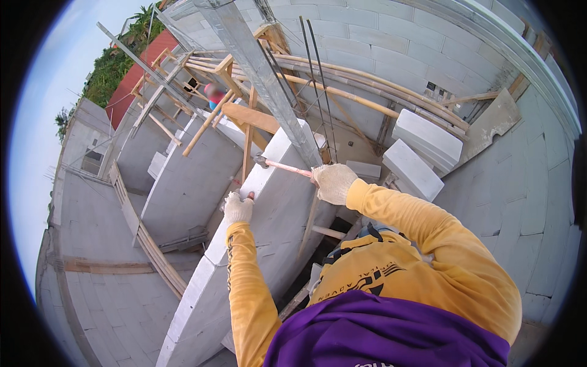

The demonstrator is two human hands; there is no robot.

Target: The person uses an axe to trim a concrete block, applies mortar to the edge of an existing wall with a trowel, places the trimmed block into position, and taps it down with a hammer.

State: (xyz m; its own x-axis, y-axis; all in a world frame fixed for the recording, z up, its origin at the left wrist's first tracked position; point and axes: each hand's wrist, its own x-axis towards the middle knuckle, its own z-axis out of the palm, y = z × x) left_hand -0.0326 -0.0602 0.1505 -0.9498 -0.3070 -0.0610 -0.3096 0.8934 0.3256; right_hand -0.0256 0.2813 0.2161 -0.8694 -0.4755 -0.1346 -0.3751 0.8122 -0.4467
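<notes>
My right hand (333,183), in a pale knitted work glove, is closed around the handle of a hammer (290,168). The hammer's metal head is over the top edge of a light grey block wall (269,189), by a steel post (244,55). My left hand (238,208), also gloved, grips the wall's left edge, its bare thumb tip on the top face and its other fingers mostly hidden down the far side. Whether it pinches anything small there I cannot make out.
Loose white blocks (413,168) lie to the right of the wall. Wooden scaffold boards (251,116) and bamboo poles (342,88) cross beyond it. Thin rebar rods (318,79) rise behind the post. Lower block walls (189,165) stand left. Another person (214,95) is farther off.
</notes>
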